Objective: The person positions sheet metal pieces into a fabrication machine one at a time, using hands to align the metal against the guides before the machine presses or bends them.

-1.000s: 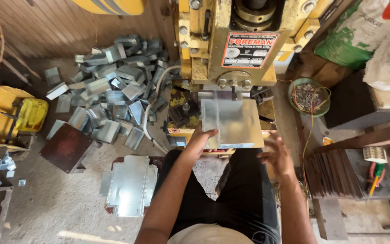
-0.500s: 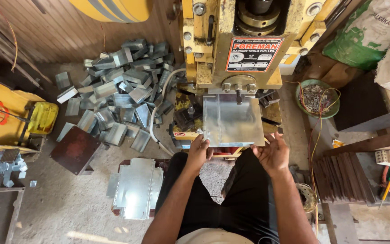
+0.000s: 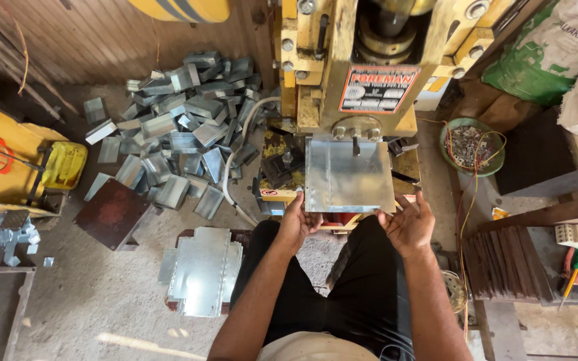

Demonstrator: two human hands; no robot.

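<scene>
A flat shiny metal sheet [image 3: 349,177] lies on the bed of a yellow press machine [image 3: 369,67], under its ram. My left hand [image 3: 299,224] grips the sheet's near left corner. My right hand [image 3: 407,224] is at the near right corner with its fingers spread, fingertips at the sheet's edge. My legs in dark trousers sit just below the press bed.
A heap of several bent metal box parts [image 3: 182,127] covers the floor to the left. A stack of flat cut blanks [image 3: 202,267] lies beside my left leg. A green bowl of scraps [image 3: 469,144] and dark plates [image 3: 503,261] stand to the right.
The sheet stays on the press bed with little shift. My right hand's fingers have spread apart at the sheet's corner. The left hand keeps its hold.
</scene>
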